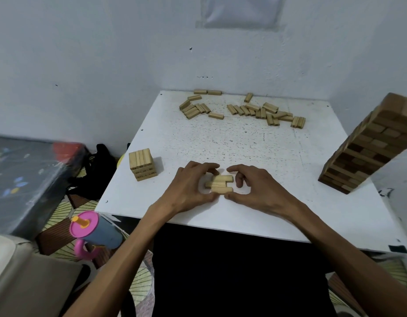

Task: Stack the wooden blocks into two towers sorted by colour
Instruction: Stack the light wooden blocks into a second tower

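Left grip point(188, 186) and right grip point(255, 186) curl round pale blocks point(221, 183) bunched between them.

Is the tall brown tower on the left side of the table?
No, the tall brown tower stands at the right edge of the table; only a short pale stack sits left.

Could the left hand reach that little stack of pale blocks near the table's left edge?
Probably yes: only bare table lies between the left hand and the stack. It would first have to release the blocks it grips.
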Motion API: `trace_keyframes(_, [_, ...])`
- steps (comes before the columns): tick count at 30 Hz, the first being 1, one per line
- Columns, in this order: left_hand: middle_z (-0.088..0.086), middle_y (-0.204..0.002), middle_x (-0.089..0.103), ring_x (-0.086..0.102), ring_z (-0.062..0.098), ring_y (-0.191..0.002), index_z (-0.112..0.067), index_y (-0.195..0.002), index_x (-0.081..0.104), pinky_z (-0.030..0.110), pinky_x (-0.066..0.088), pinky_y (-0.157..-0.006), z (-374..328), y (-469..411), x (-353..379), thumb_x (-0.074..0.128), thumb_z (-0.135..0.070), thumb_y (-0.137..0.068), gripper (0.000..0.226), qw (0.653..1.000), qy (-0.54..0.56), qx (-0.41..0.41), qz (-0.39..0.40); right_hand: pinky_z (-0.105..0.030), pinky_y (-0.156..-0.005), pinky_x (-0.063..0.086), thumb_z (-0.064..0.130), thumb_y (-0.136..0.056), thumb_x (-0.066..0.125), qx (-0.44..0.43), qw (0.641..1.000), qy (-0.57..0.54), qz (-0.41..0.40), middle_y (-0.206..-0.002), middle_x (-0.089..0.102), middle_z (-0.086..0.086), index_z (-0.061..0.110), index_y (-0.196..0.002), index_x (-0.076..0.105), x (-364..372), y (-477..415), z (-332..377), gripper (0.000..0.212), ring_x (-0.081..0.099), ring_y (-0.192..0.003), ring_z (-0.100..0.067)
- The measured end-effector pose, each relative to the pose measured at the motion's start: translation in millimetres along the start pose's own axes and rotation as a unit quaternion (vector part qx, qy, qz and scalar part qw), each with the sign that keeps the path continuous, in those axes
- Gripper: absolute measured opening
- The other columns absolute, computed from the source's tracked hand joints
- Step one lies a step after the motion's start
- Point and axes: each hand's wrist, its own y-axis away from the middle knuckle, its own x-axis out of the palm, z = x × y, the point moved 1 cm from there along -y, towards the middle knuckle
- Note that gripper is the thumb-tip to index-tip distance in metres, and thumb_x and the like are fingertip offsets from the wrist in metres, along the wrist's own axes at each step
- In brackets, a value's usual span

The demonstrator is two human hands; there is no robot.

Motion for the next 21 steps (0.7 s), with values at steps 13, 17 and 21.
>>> trace_keyframes(13, [-0.008,-0.104,0.067,0.06,0.017,-0.097,-0.021,-0.138,0.058,0.037,0.051,-0.086,-8.0,-3.9,-10.4,0.079,-0.045,-0.082,0.064,0.996,-0.064,-0.029,0.052,-0.035,-0.075,0.051,0.041,-0.084,0.08,-0.007,0.994,0.013,0.111,-0.089,0.061,0.014,0.029,-0.128,0.063,-7.6,-22.8,9.9,0.048,0.056,-0.078,-0.008])
trace_keyframes(17, [-0.009,-0.098,0.066,0.061,0.016,-0.094,-0.022,-0.13,0.063,0.036,0.05,-0.082,-6.7,-10.4,-9.6,0.074,-0.048,-0.078,0.059,0.996,-0.06,-0.016,0.069,-0.026,-0.072,0.046,0.04,-0.087,0.079,-0.012,0.991,0.023,0.129,-0.09,0.061,0.014,0.027,-0.13,0.061,-9.6,-26.5,10.5,0.049,0.054,-0.08,-0.003])
trace_keyframes(21, [-0.006,-0.098,0.064,0.058,0.016,-0.09,-0.02,-0.125,0.065,0.031,0.046,-0.078,-3.9,-13.5,-8.7,0.069,-0.049,-0.077,0.056,0.996,-0.057,-0.009,0.067,-0.02,-0.071,0.042,0.04,-0.087,0.08,0.001,0.988,0.02,0.151,-0.091,0.064,0.013,0.026,-0.131,0.06,-12.8,-31.1,10.3,0.05,0.053,-0.08,0.0])
